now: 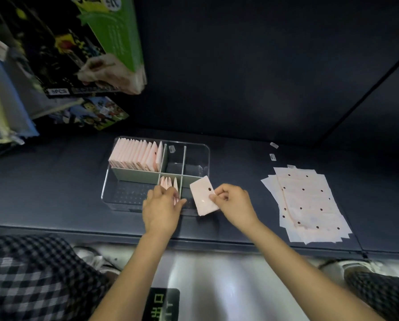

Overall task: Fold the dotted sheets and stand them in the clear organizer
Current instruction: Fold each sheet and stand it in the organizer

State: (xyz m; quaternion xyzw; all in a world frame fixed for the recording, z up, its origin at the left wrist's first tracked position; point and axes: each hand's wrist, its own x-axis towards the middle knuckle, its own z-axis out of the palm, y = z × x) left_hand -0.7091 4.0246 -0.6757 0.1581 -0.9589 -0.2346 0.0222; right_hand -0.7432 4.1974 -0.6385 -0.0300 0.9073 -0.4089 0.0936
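Folded sheet (pixel 204 196) is pinched in the right grip (pixel 233 202), just right of the clear organizer (pixel 195 147)'s near-middle slot, long axis tilted. Stack (pixel 169 183) there is touched by the left grip (pixel 162 208).

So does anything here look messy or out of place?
Mostly tidy. The unfolded sheets at the right lie in a loose, fanned pile with their edges askew. Two small tags lie stray on the mat beyond that pile. In the organizer, the folded sheets stand in a neat row.
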